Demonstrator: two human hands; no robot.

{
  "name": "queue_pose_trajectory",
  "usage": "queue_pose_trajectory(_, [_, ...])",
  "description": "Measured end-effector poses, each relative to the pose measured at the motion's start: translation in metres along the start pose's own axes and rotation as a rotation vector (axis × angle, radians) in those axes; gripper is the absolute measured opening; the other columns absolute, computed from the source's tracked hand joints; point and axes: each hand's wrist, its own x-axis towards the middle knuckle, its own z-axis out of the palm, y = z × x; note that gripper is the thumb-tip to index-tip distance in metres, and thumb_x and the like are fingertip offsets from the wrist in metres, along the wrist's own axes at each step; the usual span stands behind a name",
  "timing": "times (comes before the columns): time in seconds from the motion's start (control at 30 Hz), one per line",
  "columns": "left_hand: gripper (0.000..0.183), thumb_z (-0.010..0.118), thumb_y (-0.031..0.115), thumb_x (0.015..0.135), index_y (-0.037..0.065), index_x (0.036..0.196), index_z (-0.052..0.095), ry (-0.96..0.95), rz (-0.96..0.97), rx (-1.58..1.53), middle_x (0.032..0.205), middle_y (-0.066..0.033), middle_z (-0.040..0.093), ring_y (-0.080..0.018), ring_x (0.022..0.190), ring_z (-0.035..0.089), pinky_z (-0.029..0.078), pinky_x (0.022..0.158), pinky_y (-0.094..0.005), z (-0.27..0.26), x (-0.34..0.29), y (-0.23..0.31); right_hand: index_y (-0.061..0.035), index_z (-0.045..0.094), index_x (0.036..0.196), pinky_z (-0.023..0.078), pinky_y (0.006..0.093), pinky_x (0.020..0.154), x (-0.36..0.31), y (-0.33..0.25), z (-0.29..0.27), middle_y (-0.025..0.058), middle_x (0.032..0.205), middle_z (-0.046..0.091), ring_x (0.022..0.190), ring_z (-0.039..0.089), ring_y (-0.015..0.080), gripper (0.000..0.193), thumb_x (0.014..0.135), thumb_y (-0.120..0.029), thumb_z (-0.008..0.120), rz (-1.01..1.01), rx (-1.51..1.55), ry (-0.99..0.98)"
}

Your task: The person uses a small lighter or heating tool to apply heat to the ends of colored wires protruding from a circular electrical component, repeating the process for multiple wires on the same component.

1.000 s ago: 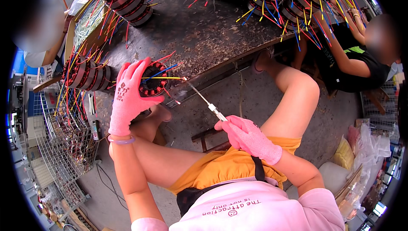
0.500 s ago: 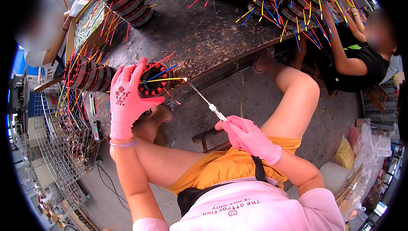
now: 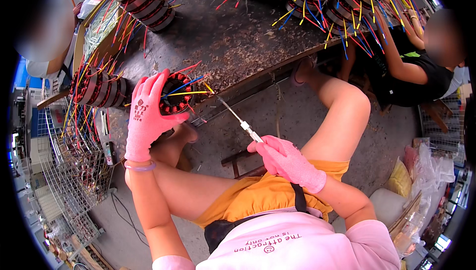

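Observation:
My left hand (image 3: 150, 113), in a pink glove, holds the left side of an upright motor stator (image 3: 182, 106) near the table edge. Its fingers lie along the far side and the thumb points right across the near side. Red windings line the stator's ring. Red wires, a blue wire (image 3: 184, 86) and a yellow wire (image 3: 191, 93) stick out rightward; a short yellow piece (image 3: 209, 88) slants at the yellow wire's end. My gloved right hand (image 3: 287, 162) is closed around a slim metal tool (image 3: 244, 124) with a long thin shaft, its tip just below that yellow piece.
Stacked wound stators (image 3: 101, 88) lie left of my hand; another stack (image 3: 144, 4) stands farther back, with several more at the far right. A worn dark table (image 3: 218, 36) carries them. Wire racks (image 3: 74, 170) stand at left. Two people sit nearby, left and right.
The bright spot at the yellow wire's end has gone, and a short yellow piece now slants up there. The tool's tip has dropped slightly away; both hands barely shift left.

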Motion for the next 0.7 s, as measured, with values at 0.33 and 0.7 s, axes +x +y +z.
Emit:
queue_pose_trajectory(0.33, [0.095, 0.088, 0.032, 0.057, 0.006, 0.141, 0.051, 0.013, -0.007, 0.102, 0.135, -0.0147, 0.056, -0.0375, 0.129, 0.047, 0.031, 0.117, -0.0487, -0.002, 0.0, 0.005, -0.0032, 0.065, 0.111, 0.027, 0.0224, 0.043, 0.003, 0.003, 0.001, -0.0009, 0.057, 0.048, 0.042, 0.036, 0.0048, 0.031, 0.103, -0.029, 0.05, -0.005, -0.002, 0.003])
queue_pose_trajectory(0.7, [0.099, 0.089, 0.03, 0.055, 0.006, 0.143, 0.049, -0.042, -0.068, -0.052, 0.136, -0.0171, 0.055, -0.0406, 0.13, 0.046, 0.036, 0.113, -0.0487, 0.001, 0.002, 0.004, -0.0029, 0.062, 0.115, 0.027, 0.0225, 0.044, 0.0, 0.001, 0.0, -0.0023, 0.058, 0.046, 0.044, 0.036, 0.0049, 0.031, 0.104, -0.028, 0.048, -0.001, 0.02, -0.011])
